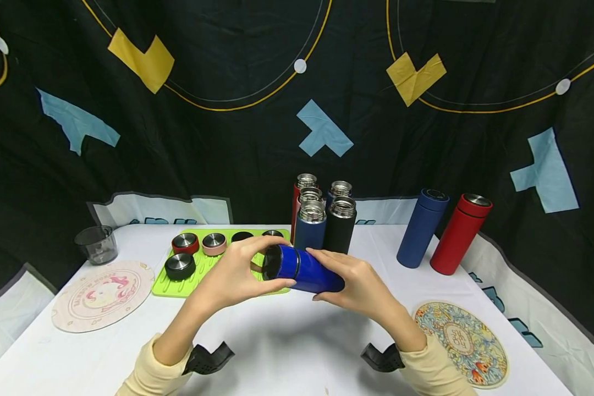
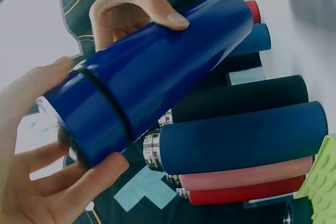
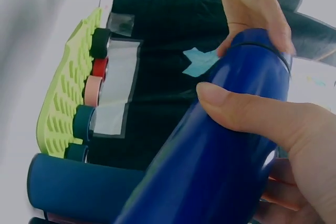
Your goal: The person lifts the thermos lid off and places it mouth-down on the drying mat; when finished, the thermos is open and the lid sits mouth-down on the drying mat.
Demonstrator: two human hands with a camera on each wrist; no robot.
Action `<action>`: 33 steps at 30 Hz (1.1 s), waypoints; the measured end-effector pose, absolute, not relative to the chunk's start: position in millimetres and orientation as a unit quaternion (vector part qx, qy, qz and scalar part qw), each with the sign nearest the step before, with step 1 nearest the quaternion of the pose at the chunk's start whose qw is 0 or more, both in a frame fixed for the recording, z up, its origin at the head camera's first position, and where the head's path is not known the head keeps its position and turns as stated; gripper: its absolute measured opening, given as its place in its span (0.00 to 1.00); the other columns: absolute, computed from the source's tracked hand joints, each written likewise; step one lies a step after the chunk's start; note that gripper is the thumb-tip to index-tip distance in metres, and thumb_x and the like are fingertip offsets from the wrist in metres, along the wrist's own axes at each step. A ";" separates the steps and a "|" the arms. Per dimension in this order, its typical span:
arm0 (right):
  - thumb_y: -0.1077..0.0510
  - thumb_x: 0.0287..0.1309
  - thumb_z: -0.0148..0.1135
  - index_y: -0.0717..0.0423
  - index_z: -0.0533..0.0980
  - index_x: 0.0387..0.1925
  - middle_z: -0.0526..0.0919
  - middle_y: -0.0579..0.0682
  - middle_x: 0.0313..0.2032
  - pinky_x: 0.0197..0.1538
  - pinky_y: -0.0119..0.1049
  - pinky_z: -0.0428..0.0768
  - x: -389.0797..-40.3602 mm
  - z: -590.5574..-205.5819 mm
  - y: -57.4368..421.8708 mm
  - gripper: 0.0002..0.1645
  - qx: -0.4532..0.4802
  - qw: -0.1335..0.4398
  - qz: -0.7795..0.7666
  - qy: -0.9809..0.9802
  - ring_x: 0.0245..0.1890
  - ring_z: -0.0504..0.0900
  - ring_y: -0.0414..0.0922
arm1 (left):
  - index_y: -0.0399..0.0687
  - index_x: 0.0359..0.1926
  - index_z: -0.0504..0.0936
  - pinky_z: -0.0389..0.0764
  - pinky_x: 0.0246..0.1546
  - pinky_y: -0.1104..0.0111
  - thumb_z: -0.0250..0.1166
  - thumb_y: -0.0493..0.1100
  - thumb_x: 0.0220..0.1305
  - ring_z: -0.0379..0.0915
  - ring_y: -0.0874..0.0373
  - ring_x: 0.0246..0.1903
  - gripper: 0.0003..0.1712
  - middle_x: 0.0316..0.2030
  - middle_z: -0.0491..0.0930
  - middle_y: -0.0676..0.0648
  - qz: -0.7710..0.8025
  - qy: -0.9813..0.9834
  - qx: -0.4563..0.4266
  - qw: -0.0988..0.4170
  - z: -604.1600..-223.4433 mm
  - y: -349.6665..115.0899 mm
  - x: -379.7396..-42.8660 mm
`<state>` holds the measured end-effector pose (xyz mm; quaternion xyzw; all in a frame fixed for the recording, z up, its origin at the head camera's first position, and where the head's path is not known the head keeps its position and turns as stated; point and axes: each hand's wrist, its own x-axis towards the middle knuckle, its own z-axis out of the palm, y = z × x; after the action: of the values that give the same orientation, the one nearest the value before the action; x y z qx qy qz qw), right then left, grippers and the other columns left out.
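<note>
A glossy blue thermos lies tilted nearly sideways in the air above the white table, held between both hands. My left hand grips its lid, fingers above and thumb below in the head view. A dark ring marks the seam between lid and body, and the lid sits against the body there. Around the body near its base curls my right hand. Just behind stand several lidless thermoses, among them a blue one and a black one, their steel necks showing.
On a green mat at left sit several lids, including red, pink and black ones. Lidded blue and red thermoses stand right. A dark clear cup and two round placemats flank the work area.
</note>
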<state>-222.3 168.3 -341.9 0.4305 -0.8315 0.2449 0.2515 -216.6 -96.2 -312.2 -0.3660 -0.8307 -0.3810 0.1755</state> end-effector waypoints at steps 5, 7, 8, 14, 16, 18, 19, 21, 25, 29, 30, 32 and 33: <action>0.51 0.34 0.83 0.53 0.72 0.63 0.80 0.54 0.55 0.52 0.46 0.80 -222.1 -341.9 168.7 0.50 0.426 0.267 0.230 -0.833 0.54 0.79 0.50 | 0.53 0.58 0.77 0.84 0.34 0.69 0.73 0.65 0.46 0.77 0.57 0.46 0.39 0.52 0.79 0.52 -0.370 -0.852 -0.337 0.155 -312.9 -95.1 -216.1; 0.51 0.34 0.83 0.52 0.72 0.63 0.80 0.54 0.55 0.52 0.46 0.80 -222.6 -342.1 170.0 0.50 0.424 0.256 0.234 -0.837 0.53 0.80 0.50 | 0.53 0.60 0.75 0.83 0.40 0.65 0.74 0.64 0.46 0.75 0.56 0.51 0.41 0.56 0.77 0.52 -0.359 -0.854 -0.349 0.141 -313.1 -96.3 -216.7; 0.52 0.33 0.83 0.52 0.72 0.63 0.80 0.54 0.54 0.52 0.46 0.80 -223.1 -342.1 170.8 0.50 0.424 0.247 0.238 -0.838 0.53 0.80 0.50 | 0.53 0.61 0.74 0.82 0.44 0.63 0.75 0.63 0.46 0.74 0.56 0.53 0.42 0.57 0.76 0.53 -0.353 -0.854 -0.357 0.137 -313.1 -97.1 -217.2; 0.52 0.33 0.84 0.50 0.71 0.64 0.81 0.52 0.53 0.50 0.45 0.81 -226.3 -341.1 177.1 0.51 0.419 0.168 0.284 -0.846 0.50 0.81 0.49 | 0.59 0.65 0.70 0.74 0.56 0.51 0.79 0.51 0.45 0.65 0.54 0.62 0.45 0.63 0.70 0.53 -0.327 -0.838 -0.421 0.121 -310.8 -102.2 -218.7; 0.51 0.34 0.83 0.48 0.71 0.64 0.81 0.52 0.53 0.50 0.44 0.81 -226.9 -340.3 179.1 0.51 0.413 0.148 0.295 -0.849 0.49 0.82 0.48 | 0.59 0.65 0.71 0.74 0.56 0.52 0.80 0.46 0.45 0.65 0.54 0.63 0.45 0.63 0.70 0.54 -0.325 -0.830 -0.437 0.121 -309.7 -102.9 -219.3; 0.49 0.35 0.83 0.48 0.71 0.65 0.81 0.51 0.53 0.50 0.45 0.81 -227.3 -339.6 180.3 0.51 0.409 0.135 0.303 -0.850 0.49 0.82 0.48 | 0.58 0.64 0.72 0.75 0.56 0.55 0.80 0.43 0.44 0.65 0.55 0.62 0.44 0.62 0.71 0.54 -0.327 -0.823 -0.447 0.125 -309.1 -103.2 -220.1; 0.49 0.35 0.82 0.47 0.71 0.65 0.81 0.51 0.53 0.50 0.45 0.81 -227.4 -339.4 180.5 0.50 0.408 0.133 0.305 -0.851 0.49 0.82 0.49 | 0.57 0.64 0.72 0.75 0.56 0.55 0.80 0.42 0.44 0.66 0.56 0.61 0.43 0.61 0.71 0.54 -0.330 -0.820 -0.450 0.128 -308.8 -103.2 -220.4; 0.49 0.35 0.82 0.47 0.71 0.65 0.81 0.51 0.54 0.50 0.45 0.81 -227.7 -339.3 180.4 0.51 0.409 0.136 0.306 -0.849 0.50 0.82 0.49 | 0.54 0.63 0.73 0.77 0.54 0.57 0.80 0.42 0.44 0.69 0.55 0.59 0.42 0.60 0.73 0.53 -0.335 -0.817 -0.450 0.135 -308.7 -103.2 -220.8; 0.52 0.34 0.83 0.49 0.71 0.64 0.80 0.53 0.54 0.51 0.45 0.81 -227.2 -339.1 178.1 0.51 0.416 0.169 0.291 -0.845 0.51 0.81 0.50 | 0.48 0.63 0.74 0.82 0.45 0.61 0.79 0.48 0.46 0.74 0.53 0.54 0.41 0.57 0.76 0.49 -0.362 -0.820 -0.423 0.133 -309.3 -102.6 -221.0; 0.52 0.33 0.84 0.51 0.72 0.63 0.80 0.54 0.54 0.51 0.46 0.80 -224.8 -338.3 175.8 0.50 0.416 0.210 0.254 -0.847 0.52 0.81 0.50 | 0.44 0.62 0.74 0.84 0.36 0.67 0.76 0.56 0.48 0.78 0.53 0.46 0.42 0.54 0.78 0.46 -0.381 -0.835 -0.379 0.119 -310.2 -101.6 -220.0; 0.52 0.33 0.84 0.51 0.72 0.63 0.80 0.54 0.54 0.51 0.47 0.80 -224.2 -338.1 175.5 0.50 0.415 0.216 0.247 -0.849 0.52 0.81 0.50 | 0.44 0.62 0.74 0.84 0.36 0.67 0.75 0.58 0.48 0.78 0.53 0.44 0.43 0.54 0.78 0.46 -0.380 -0.839 -0.371 0.116 -310.5 -101.4 -219.8; 0.52 0.33 0.84 0.51 0.73 0.63 0.80 0.54 0.54 0.51 0.47 0.80 -223.4 -337.8 175.3 0.50 0.412 0.219 0.237 -0.852 0.52 0.81 0.50 | 0.46 0.63 0.73 0.84 0.37 0.67 0.74 0.60 0.48 0.78 0.54 0.44 0.43 0.54 0.78 0.46 -0.374 -0.846 -0.363 0.111 -311.2 -101.5 -219.6; 0.52 0.33 0.84 0.51 0.73 0.63 0.81 0.54 0.54 0.51 0.47 0.80 -223.4 -337.9 175.4 0.50 0.410 0.217 0.237 -0.854 0.52 0.81 0.50 | 0.47 0.63 0.73 0.84 0.39 0.66 0.74 0.60 0.48 0.78 0.54 0.46 0.44 0.55 0.77 0.47 -0.368 -0.849 -0.362 0.110 -311.6 -101.7 -219.9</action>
<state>-223.4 175.4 -337.9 0.4098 -0.8538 0.2370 0.2166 -219.9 -101.7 -311.6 -0.3620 -0.8493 -0.3681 0.1099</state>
